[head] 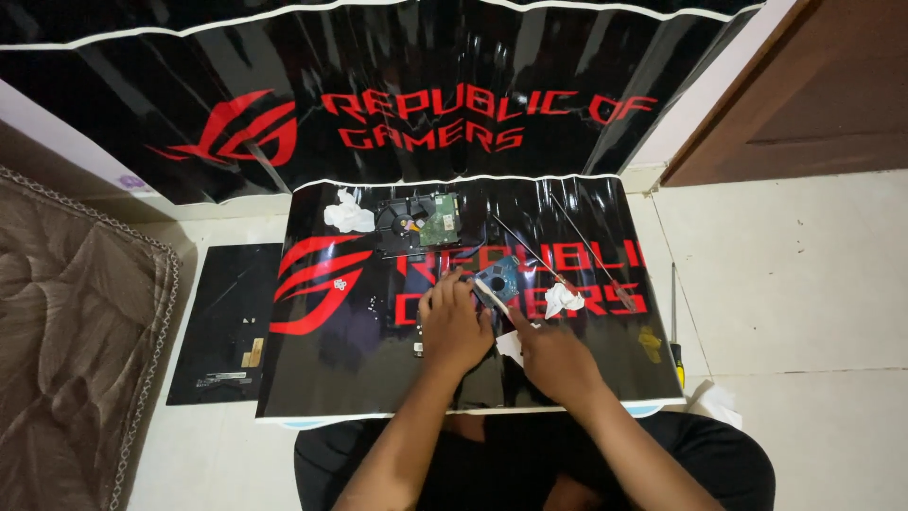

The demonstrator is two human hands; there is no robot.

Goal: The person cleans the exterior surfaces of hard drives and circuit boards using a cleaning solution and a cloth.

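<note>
My left hand [452, 324] rests palm down on a glossy black mat with red markings [331, 369], its fingers against a small blue circuit board [498, 277] that stands tilted up. My right hand [549, 355] sits just right of it, thumb and fingers at the board's lower edge, with a small white piece under the thumb. Both hands appear to hold the board. An opened hard drive [409, 222] with a green circuit board [439, 220] lies farther back on the mat.
Crumpled white tissues [348, 215] lie by the drive and another tissue [562, 299] lies beside the blue board. Two long thin screwdrivers [596, 254] lie on the mat's right part. A yellow-handled screwdriver [674, 326] lies on the tiled floor. A black laptop cover [227, 317] and a brown quilt [66, 331] lie left.
</note>
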